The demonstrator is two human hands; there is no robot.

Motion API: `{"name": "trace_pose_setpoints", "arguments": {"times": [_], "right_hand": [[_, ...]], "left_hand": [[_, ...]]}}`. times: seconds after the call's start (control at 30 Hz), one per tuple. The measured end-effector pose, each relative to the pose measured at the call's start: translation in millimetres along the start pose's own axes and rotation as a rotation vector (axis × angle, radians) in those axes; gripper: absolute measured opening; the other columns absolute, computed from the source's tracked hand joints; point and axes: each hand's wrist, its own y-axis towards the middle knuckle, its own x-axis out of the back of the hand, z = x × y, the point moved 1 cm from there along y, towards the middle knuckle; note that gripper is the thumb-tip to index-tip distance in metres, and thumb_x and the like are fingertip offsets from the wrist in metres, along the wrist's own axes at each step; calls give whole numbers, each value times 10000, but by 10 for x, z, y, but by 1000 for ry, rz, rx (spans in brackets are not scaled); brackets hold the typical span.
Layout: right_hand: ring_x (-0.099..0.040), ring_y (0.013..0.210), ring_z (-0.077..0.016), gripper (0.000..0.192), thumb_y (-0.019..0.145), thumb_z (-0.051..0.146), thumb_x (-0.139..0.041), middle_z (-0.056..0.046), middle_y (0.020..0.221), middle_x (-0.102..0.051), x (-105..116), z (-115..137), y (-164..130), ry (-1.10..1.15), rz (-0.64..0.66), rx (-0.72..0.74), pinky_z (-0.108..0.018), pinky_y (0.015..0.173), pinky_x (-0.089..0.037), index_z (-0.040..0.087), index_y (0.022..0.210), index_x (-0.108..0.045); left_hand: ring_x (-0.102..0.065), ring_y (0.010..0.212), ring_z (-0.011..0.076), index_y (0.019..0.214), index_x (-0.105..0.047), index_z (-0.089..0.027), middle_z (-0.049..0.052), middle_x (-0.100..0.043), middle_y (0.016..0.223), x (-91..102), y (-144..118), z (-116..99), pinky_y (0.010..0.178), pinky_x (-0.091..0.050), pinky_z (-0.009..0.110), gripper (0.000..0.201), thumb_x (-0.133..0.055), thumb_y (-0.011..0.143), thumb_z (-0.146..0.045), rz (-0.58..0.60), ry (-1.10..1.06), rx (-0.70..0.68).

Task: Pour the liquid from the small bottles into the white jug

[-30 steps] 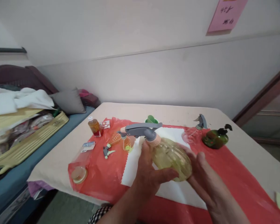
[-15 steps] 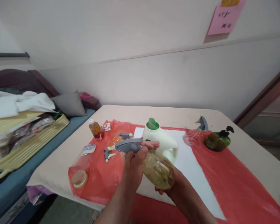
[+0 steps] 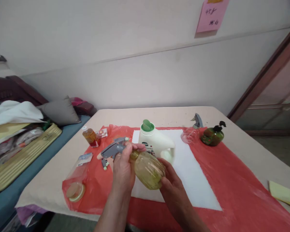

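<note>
You hold the yellow spray bottle (image 3: pixel 148 166) tilted above the tabletop (image 3: pixel 244 148), just in front of the white jug (image 3: pixel 157 143). Your left hand (image 3: pixel 122 169) grips its grey trigger head (image 3: pixel 112 149); your right hand (image 3: pixel 171 183) fingers cup its base.

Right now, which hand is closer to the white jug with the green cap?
Right. The right hand, cupping the base of the yellow spray bottle, sits just in front of the white jug. The left hand, gripping the sprayer neck, is further left.
</note>
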Motion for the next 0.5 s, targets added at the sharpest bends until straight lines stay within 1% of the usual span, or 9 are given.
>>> {"name": "trace_pose_setpoints", "arguments": {"times": [0.07, 0.13, 0.17, 0.23, 0.3, 0.33, 0.4, 0.43, 0.5], "right_hand": [[-541, 1261, -300, 682, 673, 514, -798, -67, 1376, -589, -41, 17, 21, 62, 26, -28, -449, 1048, -428, 320, 1270, -531], [-551, 1245, -304, 773, 586, 489, -857, -63, 1379, -588, -41, 48, 29, 92, 38, -52, -437, 1031, -435, 319, 1268, -536], [-562, 1229, -302, 773, 572, 461, -867, -60, 1360, -603, -16, 76, 32, 89, 24, -65, -431, 1024, -436, 315, 1258, -544], [-597, 1175, -299, 704, 580, 424, -853, -60, 1283, -652, 84, 158, 41, 63, -35, -92, -415, 980, -454, 296, 1214, -578], [-616, 1136, -303, 665, 592, 444, -822, -70, 1243, -670, 221, 277, 57, 45, -102, -89, -398, 913, -479, 278, 1195, -597], [-613, 1136, -301, 656, 606, 461, -804, -72, 1249, -665, 289, 348, 66, 38, -135, -66, -389, 888, -487, 277, 1200, -595], [-596, 1156, -284, 632, 643, 467, -774, -66, 1286, -641, 394, 500, 84, 13, -203, 23, -370, 874, -492, 288, 1218, -580], [-586, 1165, -272, 612, 666, 458, -761, -58, 1304, -627, 424, 579, 92, -6, -240, 79, -363, 882, -491, 297, 1225, -571], [-591, 1143, -256, 569, 690, 442, -748, -48, 1296, -623, 439, 731, 117, -57, -306, 178, -360, 885, -490, 306, 1212, -566]], "left_hand": [[-699, 777, 199, 727, -632, -177, 60, -738, 805, -21, -12, 9, 755, -537, 338, 223, -683, 794, -384, -16, 3, 2], [-703, 801, 203, 716, -623, -180, 66, -743, 825, -17, 11, -7, 779, -536, 349, 270, -672, 802, -431, -72, -49, -15], [-703, 824, 202, 705, -614, -182, 66, -744, 837, 0, 38, -36, 807, -533, 355, 301, -665, 805, -462, -109, -87, -42], [-698, 862, 196, 682, -594, -186, 59, -741, 849, 69, 118, -142, 854, -522, 362, 369, -642, 804, -531, -203, -161, -136], [-689, 858, 191, 672, -580, -189, 45, -729, 824, 173, 204, -282, 830, -525, 354, 432, -602, 805, -600, -312, -207, -240], [-683, 845, 189, 669, -574, -190, 43, -719, 799, 228, 241, -346, 783, -528, 333, 459, -574, 811, -626, -368, -214, -277], [-663, 776, 176, 662, -561, -190, 42, -697, 743, 317, 294, -423, 649, -502, 274, 495, -527, 827, -655, -444, -208, -291], [-647, 729, 166, 660, -556, -189, 42, -688, 718, 344, 308, -427, 586, -472, 250, 500, -516, 834, -656, -459, -199, -270], [-609, 633, 146, 661, -554, -185, 42, -675, 678, 358, 314, -373, 508, -420, 227, 498, -518, 843, -647, -450, -180, -188]]}}
